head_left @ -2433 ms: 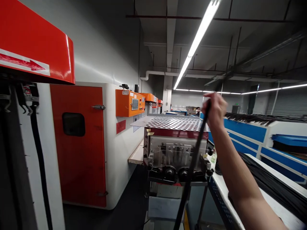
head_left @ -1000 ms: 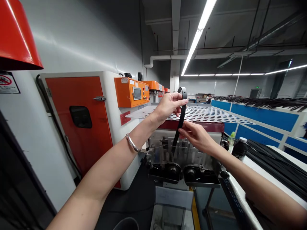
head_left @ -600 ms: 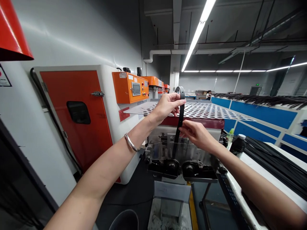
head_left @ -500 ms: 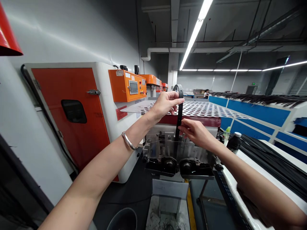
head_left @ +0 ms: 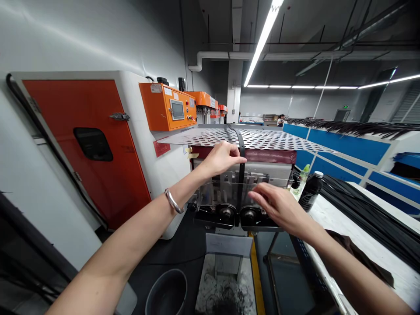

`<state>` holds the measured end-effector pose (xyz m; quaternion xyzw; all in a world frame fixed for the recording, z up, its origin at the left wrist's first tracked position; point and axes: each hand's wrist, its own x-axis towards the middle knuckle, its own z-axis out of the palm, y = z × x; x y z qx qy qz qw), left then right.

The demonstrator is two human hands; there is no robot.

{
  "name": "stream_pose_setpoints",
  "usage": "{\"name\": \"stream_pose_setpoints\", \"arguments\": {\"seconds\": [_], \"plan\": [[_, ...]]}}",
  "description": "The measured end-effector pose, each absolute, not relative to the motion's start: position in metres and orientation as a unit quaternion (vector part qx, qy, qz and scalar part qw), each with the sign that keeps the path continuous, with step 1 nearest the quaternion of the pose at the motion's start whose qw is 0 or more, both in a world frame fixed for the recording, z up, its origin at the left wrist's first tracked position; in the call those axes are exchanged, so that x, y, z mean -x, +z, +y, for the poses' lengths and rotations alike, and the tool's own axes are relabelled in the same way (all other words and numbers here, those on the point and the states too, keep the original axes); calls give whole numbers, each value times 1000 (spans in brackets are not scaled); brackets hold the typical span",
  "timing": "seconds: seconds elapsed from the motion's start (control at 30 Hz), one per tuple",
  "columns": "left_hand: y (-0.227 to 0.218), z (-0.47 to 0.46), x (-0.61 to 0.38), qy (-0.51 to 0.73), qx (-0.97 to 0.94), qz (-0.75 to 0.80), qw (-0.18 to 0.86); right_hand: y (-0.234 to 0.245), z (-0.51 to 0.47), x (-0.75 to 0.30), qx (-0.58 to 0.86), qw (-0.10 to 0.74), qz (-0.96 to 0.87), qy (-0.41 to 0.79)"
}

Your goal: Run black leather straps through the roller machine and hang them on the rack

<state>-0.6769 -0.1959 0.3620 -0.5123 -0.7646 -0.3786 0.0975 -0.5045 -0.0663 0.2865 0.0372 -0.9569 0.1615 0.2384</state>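
A long black belt strap with small holes hangs down in front of a machine. Its upper part lies over the perforated white sheet, and its lower part drops between two round rollers. My left hand, a silver bangle on its wrist, pinches the strap by its edge just below the sheet. To the right of the strap and lower down is my right hand, slightly smeared, its fingers loosely bent and apart from the strap. Nothing shows in it. A clear guard covers the rollers.
On the right, a white bench holds a dark bottle, a green-capped bottle and many black straps. A grey bucket stands on the floor. The orange control box is at left. A person is far back.
The strap's upper end, a raised loop before, now lies back over the sheet. My left hand has come down a little, still pinching it. My right hand has let go and moved down and right.
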Motion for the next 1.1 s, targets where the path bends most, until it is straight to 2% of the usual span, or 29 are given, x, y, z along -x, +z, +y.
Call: {"name": "stream_pose_setpoints", "arguments": {"seconds": [0.1, 0.2, 0.3, 0.43, 0.53, 0.63, 0.7, 0.93, 1.1], "plan": [[347, -204, 666, -359, 473, -793, 136, 244, -68, 488, -41, 117, -951, 284], [324, -228, 644, -400, 443, -784, 168, 174, -67, 487, -22, 21, -926, 378], [282, -262, 612, -486, 390, -774, 116, 99, -64, 504, 29, 51, -900, 432], [188, -299, 564, -559, 247, -790, -47, 37, -63, 538, 93, 110, -836, 529], [109, -317, 534, -575, 148, -784, -179, 25, -65, 554, 122, 124, -833, 524], [50, -334, 511, -582, 100, -774, -229, 25, -66, 559, 122, 121, -843, 510], [27, -343, 501, -584, 77, -772, -239, 24, -66, 560, 112, 113, -847, 507], [13, -341, 499, -570, 35, -779, -258, 6, -77, 538, 106, 42, -834, 539], [19, -310, 510, -595, -10, -708, -380, 5, -104, 502, 115, -67, -772, 622]]}}
